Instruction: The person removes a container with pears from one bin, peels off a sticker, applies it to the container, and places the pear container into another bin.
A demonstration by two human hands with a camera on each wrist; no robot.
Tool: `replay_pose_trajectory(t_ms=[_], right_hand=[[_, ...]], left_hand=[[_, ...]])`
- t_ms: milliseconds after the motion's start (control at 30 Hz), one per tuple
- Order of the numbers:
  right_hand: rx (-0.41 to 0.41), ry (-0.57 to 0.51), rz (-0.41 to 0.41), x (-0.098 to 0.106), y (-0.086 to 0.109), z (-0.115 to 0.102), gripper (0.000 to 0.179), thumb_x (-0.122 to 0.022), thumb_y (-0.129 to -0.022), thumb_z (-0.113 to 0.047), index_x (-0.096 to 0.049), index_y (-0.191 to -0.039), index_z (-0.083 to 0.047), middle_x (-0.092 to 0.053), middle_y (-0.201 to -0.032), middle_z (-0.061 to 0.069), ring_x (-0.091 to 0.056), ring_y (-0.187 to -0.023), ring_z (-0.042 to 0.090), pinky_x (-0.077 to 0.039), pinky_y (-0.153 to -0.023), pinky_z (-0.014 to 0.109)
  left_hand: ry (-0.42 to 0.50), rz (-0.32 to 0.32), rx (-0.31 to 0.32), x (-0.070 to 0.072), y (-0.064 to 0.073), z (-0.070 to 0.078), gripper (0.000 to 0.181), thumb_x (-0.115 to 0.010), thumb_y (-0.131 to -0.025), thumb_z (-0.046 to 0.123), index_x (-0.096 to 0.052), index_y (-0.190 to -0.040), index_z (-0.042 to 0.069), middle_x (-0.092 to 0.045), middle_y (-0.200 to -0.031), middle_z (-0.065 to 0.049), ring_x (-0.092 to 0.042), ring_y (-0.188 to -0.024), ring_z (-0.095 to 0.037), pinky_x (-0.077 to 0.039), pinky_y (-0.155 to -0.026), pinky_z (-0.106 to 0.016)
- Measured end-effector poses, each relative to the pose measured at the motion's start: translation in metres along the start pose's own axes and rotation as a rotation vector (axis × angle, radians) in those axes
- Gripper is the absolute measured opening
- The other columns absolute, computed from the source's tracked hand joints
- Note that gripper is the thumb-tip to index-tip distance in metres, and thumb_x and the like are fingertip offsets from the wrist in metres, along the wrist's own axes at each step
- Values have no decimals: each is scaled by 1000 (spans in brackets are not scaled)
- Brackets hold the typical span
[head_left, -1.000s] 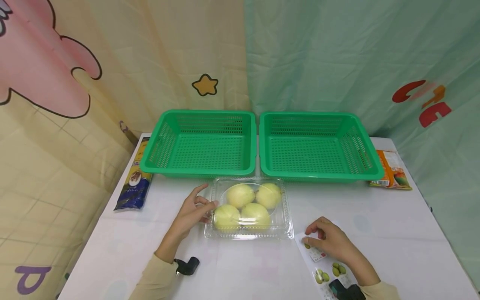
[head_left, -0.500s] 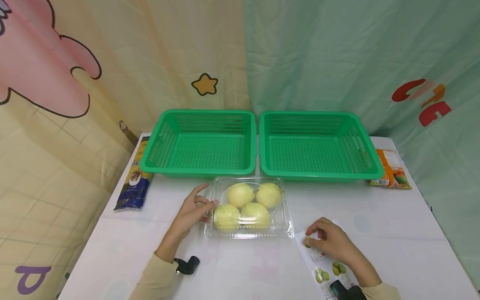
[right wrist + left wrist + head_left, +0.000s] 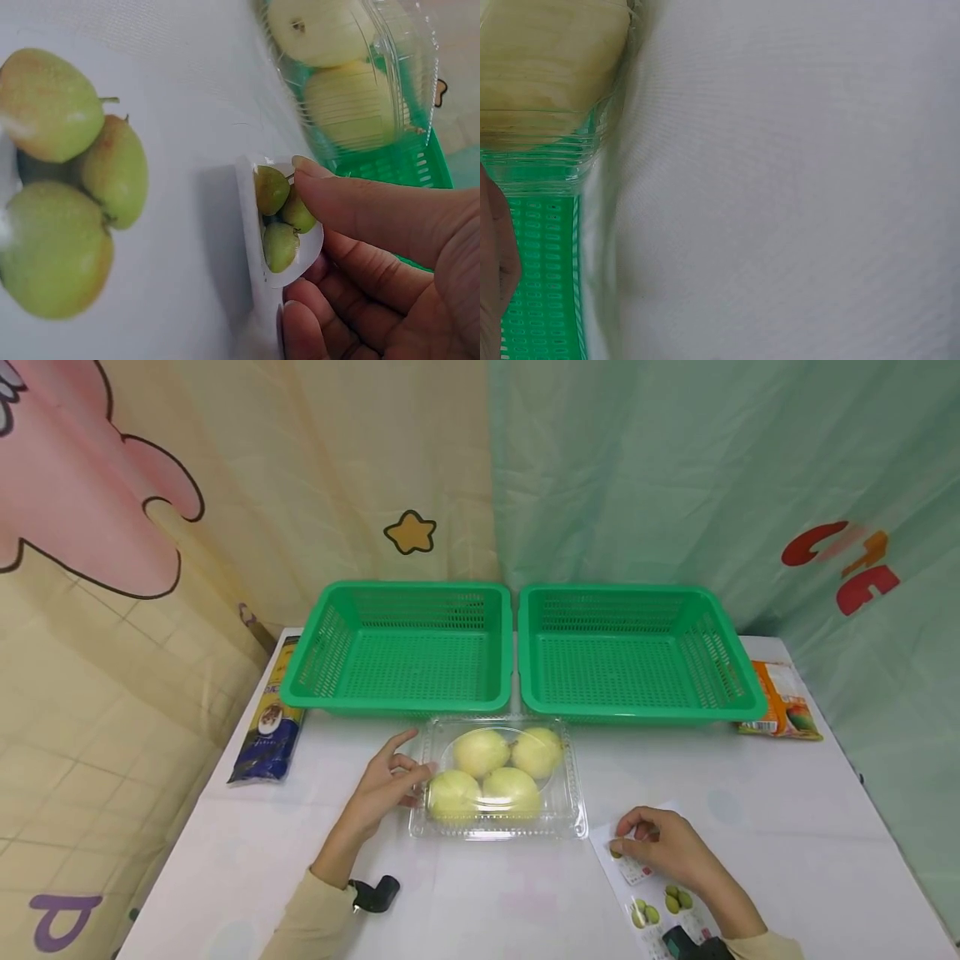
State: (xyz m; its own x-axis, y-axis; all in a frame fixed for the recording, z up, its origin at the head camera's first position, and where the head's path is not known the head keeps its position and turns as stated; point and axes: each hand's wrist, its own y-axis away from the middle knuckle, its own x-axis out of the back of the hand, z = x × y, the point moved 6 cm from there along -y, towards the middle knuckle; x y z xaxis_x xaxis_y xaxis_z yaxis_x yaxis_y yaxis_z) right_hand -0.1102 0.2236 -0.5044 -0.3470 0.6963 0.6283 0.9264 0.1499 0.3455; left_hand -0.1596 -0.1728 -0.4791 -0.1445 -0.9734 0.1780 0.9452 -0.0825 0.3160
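A clear plastic clamshell box [image 3: 570,793] with several pale yellow pears [image 3: 480,752] in it lies on the table. My left hand [image 3: 382,785] is at its left edge, thumb over the rim and index finger stretched out. To the right of the box lies a white sticker sheet [image 3: 618,885] printed with green fruits. With thumb and fingers my right hand [image 3: 663,843] pinches the edge of a fruit sticker [image 3: 281,225] at the sheet's top. In the right wrist view this sticker curls up off the sheet [image 3: 187,285].
Two green plastic baskets [image 3: 397,703] [image 3: 645,710] stand side by side behind the box. A blue and yellow packet [image 3: 270,727] lies at the left table edge, an orange packet [image 3: 783,702] at the right. Printed curtains [image 3: 637,468] hang behind the table [image 3: 750,827].
My right hand has shifted slightly to the right and toward me, still pinching the sticker. The left hand and the box have stayed in place.
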Motion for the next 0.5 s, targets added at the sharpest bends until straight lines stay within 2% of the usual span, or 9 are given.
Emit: replay_pose_trajectory(t_ms=[500], right_hand=[[26, -32, -2, 0, 0, 0, 20, -81, -83, -26, -68, -89, -12, -57, -83, 3, -51, -73, 12, -44, -63, 22]], left_hand=[[6, -6, -7, 0, 1, 0, 77, -71, -91, 18, -31, -156, 14, -55, -90, -3, -64, -71, -15, -59, -66, -31]])
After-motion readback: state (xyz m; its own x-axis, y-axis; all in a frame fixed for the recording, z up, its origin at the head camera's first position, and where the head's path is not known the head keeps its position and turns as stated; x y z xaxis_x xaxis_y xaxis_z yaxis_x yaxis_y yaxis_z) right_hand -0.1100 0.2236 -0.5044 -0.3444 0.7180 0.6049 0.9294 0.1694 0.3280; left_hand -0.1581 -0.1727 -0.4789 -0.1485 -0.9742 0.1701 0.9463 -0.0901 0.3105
